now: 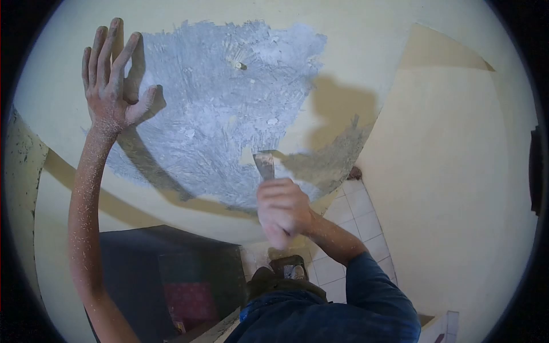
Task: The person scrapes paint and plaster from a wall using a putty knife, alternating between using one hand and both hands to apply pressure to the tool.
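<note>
My left hand [110,86] rests against the wall with its fingers spread, at the upper left beside the scraped patch. White dust and flecks cover that hand and forearm. My right hand [283,210] is closed around the handle of a scraper [265,164], its blade pointing up at the wall. The blade's tip meets the lower part of a large grey scraped patch [206,108], next to a bit of cream paint. Most of the handle is hidden in my fist. Cream paint [366,51] surrounds the patch.
A small peg [239,66] sticks out of the patch. To the right stands another cream wall [457,171], with white floor tiles [360,217] below. A dark opening [131,268] lies at lower left. A dark object [289,264] is near my feet.
</note>
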Action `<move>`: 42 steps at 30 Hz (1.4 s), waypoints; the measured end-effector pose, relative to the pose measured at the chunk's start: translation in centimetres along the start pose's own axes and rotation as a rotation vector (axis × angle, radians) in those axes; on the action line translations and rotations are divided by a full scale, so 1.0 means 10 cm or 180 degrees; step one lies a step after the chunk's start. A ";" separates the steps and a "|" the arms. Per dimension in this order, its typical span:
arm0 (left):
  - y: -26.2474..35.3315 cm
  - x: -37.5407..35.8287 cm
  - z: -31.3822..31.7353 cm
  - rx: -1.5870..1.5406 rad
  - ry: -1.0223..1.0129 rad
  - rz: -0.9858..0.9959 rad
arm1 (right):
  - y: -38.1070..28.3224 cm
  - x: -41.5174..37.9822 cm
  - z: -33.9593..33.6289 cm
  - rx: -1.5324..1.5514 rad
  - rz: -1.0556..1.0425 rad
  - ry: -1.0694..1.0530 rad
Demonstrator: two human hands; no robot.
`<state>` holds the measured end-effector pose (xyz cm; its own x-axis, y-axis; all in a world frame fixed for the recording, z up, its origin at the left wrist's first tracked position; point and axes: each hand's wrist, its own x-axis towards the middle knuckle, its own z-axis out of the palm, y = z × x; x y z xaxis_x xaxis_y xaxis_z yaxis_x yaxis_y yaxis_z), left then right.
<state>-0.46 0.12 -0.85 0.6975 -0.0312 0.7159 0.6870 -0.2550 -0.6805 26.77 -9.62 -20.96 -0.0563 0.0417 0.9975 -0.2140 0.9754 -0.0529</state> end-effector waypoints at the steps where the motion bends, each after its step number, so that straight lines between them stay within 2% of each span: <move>1: 0.01 -0.01 0.00 -0.0018 0.0014 -0.0003 | 0.07 -0.06 0.02 0.0007 0.0101 -0.0157; 3: 0.03 0.01 0.00 -0.0075 0.0060 0.0025 | 0.24 -0.14 0.07 -0.0003 0.0295 -0.0441; 6: 0.03 -0.01 -0.01 -0.0047 -0.0051 -0.0051 | -0.02 -0.05 -0.07 -0.0186 0.0075 -0.0530; 10: 0.06 -0.03 -0.01 -0.0125 -0.0006 -0.0020 | 0.26 -0.29 0.06 -0.0215 0.0269 -0.0741; 12: 0.06 -0.04 -0.02 -0.0063 -0.0062 -0.0035 | 0.06 -0.26 0.10 -0.0095 0.0079 -0.0410; 14: 0.02 -0.04 0.00 -0.0037 -0.0038 -0.0018 | 0.14 -0.26 0.13 -0.0179 0.0029 -0.0329; 16: 0.04 -0.05 0.02 -0.0141 0.0014 0.0025 | 0.37 -0.42 0.18 -0.0483 0.0223 -0.0468; 19: 0.04 -0.05 -0.01 -0.0094 -0.0088 -0.0023 | 0.12 -0.29 0.19 -0.0646 0.0051 -0.0521; 21: -0.01 -0.03 0.02 -0.0027 -0.0006 0.0014 | 0.22 -0.39 0.14 -0.0884 0.0026 -0.0543; 25: 0.08 -0.01 -0.03 -0.0083 -0.0103 0.0106 | 0.27 -0.50 0.21 -0.0331 0.0571 -0.0410; 28: 0.01 -0.06 0.00 0.0113 -0.0109 0.0146 | 0.00 -0.30 0.10 -0.0268 0.0170 -0.0079; 32: 0.11 0.02 -0.04 -0.0013 -0.0064 0.0078 | 0.29 -0.52 0.12 -0.0283 0.0407 -0.0509; 35: 0.11 0.02 -0.04 0.0034 -0.0106 0.0059 | 0.06 -0.40 0.03 -0.0188 0.0052 -0.0286; 38: 0.12 0.03 -0.04 0.0011 -0.0077 0.0075 | 0.21 -0.41 0.02 -0.0154 0.0213 -0.0358; 42: 0.07 0.00 -0.01 0.0071 -0.0061 0.0119 | 0.10 -0.42 0.08 -0.0055 0.0036 -0.0405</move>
<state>0.05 -0.13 -1.29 0.7263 -0.0218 0.6870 0.6647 -0.2323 -0.7101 26.02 -9.04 -25.19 -0.1821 0.0262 0.9829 -0.1958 0.9787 -0.0623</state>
